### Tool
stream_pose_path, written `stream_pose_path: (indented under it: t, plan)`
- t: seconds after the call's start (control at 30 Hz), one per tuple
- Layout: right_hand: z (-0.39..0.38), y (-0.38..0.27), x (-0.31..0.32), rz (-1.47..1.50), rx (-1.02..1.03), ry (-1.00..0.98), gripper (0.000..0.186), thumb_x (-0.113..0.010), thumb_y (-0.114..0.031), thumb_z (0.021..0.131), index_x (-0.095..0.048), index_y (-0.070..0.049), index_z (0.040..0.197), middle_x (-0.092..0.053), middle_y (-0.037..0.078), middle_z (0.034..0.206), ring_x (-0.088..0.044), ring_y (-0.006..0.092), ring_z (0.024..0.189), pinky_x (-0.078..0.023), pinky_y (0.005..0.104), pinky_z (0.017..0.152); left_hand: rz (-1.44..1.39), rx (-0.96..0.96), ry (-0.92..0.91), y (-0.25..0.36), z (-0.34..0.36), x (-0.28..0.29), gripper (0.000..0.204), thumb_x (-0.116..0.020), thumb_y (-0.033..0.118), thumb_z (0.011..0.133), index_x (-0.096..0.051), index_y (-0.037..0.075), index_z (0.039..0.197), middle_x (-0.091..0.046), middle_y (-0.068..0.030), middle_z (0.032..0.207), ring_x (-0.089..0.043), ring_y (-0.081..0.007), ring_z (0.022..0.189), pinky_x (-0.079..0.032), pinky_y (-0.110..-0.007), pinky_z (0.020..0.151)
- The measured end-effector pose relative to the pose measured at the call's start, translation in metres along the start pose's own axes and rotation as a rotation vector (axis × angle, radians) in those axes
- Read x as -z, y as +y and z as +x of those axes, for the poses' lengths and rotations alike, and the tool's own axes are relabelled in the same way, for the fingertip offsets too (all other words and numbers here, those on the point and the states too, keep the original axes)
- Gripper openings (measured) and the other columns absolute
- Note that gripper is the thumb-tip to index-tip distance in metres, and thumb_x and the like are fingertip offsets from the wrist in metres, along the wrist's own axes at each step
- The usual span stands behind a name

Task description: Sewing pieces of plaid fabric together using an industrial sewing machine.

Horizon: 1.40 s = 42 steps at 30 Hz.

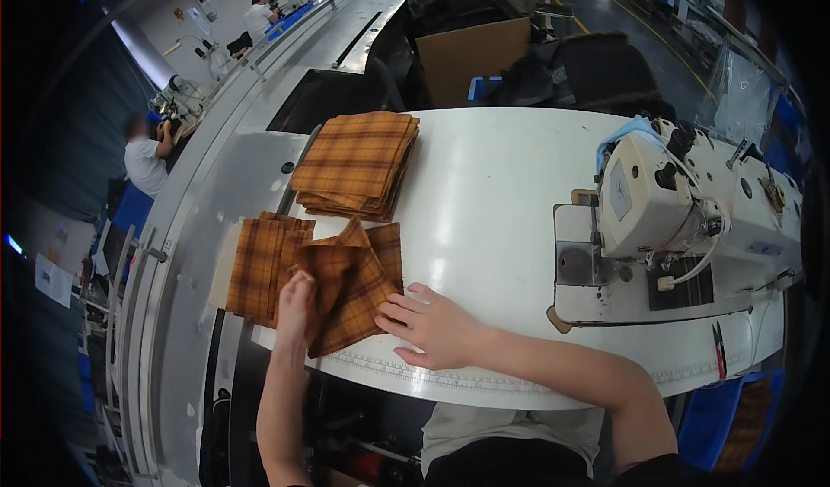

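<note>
My left hand (296,301) pinches an orange-brown plaid fabric piece (346,284), which is creased and partly lifted over another piece at the white table's front left. My right hand (430,327) is open, fingers spread, its fingertips touching the right side of that fabric. A stack of plaid pieces (255,267) lies just left of it, and a taller, neater stack (354,159) sits behind. The white tabletop (484,193) has a ruler strip along its front edge.
A white sewing machine (648,210) stands at the right, red-handled scissors (719,350) near it. A blue bin (709,426) is below at right. Dark fabric piles (579,72) and cardboard (467,55) lie behind. Co-workers (143,160) sit at the left beyond a metal rail (181,210).
</note>
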State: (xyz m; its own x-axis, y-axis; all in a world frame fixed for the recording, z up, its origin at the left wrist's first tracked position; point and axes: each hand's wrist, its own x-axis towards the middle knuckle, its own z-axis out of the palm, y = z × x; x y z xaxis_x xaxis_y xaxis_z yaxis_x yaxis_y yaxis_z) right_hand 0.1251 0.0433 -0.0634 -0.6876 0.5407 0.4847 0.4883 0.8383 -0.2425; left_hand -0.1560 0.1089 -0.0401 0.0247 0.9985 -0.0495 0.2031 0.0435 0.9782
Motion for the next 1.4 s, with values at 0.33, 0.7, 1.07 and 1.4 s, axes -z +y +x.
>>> stream_pose_path:
  t: [0.33,0.7,1.07,1.4]
  plan:
    - [0.001,0.001,0.004,0.024,-0.006,0.022,0.049,-0.061,-0.031,0.089,-0.058,-0.001,0.127,-0.056,0.015,0.127,-0.05,0.0286,0.125,-0.038,0.0446,0.105,-0.38,-0.415,0.379,0.14,-0.006,0.142,0.044,-0.038,0.035,0.107,-0.045,0.003,0.136,-0.053,-0.0136,0.136,-0.052,-0.0247,0.127,-0.046,-0.04,0.104]
    - [-0.149,-0.088,0.101,-0.132,-0.331,0.238,0.068,-0.07,-0.035,0.084,-0.048,0.0,0.138,-0.049,0.017,0.142,-0.042,0.0283,0.136,-0.033,0.0443,0.111,0.652,-0.892,-0.468,0.069,-0.137,-0.181,0.028,-0.067,-0.007,0.074,-0.049,0.0,0.095,-0.064,-0.023,0.121,-0.065,-0.0364,0.11,-0.056,-0.039,0.088]
    - [-0.216,-0.113,0.113,-0.145,-0.481,0.044,0.047,-0.06,-0.006,0.084,-0.058,0.002,0.131,-0.062,0.015,0.126,-0.057,0.0258,0.123,-0.045,0.0373,0.106,0.932,-0.887,-0.744,0.053,-0.168,-0.159,0.042,-0.066,0.003,0.078,-0.063,-0.004,0.12,-0.064,-0.0161,0.124,-0.062,-0.0319,0.115,-0.052,-0.039,0.097]
    - [-0.188,-0.078,0.114,-0.102,-0.891,0.291,0.038,-0.07,-0.012,0.085,-0.062,0.002,0.12,-0.057,0.005,0.077,-0.058,0.0174,0.058,-0.047,0.0287,0.053,0.646,-0.134,-0.426,0.058,-0.116,-0.174,0.017,-0.067,0.005,0.091,-0.058,-0.003,0.079,-0.059,-0.0137,0.06,-0.057,-0.0233,0.05,-0.044,-0.031,0.052]
